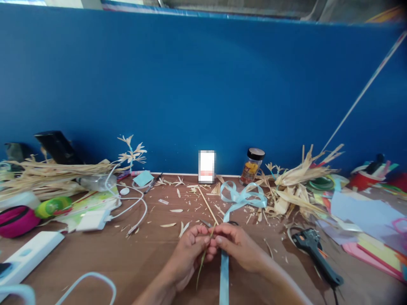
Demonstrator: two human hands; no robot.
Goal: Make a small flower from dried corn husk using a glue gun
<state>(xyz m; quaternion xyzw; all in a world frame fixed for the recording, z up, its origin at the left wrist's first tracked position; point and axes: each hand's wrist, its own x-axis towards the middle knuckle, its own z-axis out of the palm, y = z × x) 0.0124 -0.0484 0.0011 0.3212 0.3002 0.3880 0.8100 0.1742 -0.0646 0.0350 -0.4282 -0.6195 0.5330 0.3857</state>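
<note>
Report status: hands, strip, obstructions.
Left hand pinches thin greenish strip. Right hand close beside it, grip unclear. Light-blue ribbon passes beneath right hand, possibly in the way.

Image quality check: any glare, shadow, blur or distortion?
Head view: the white screen by the panel is blown out and pixelated; head view: soft shadow beside the glue gun; head view: the red cup near the right edge looks soft and stretched; head view: left hand and right hand read clearly enough, fine detail at the fingertips soft.
</note>
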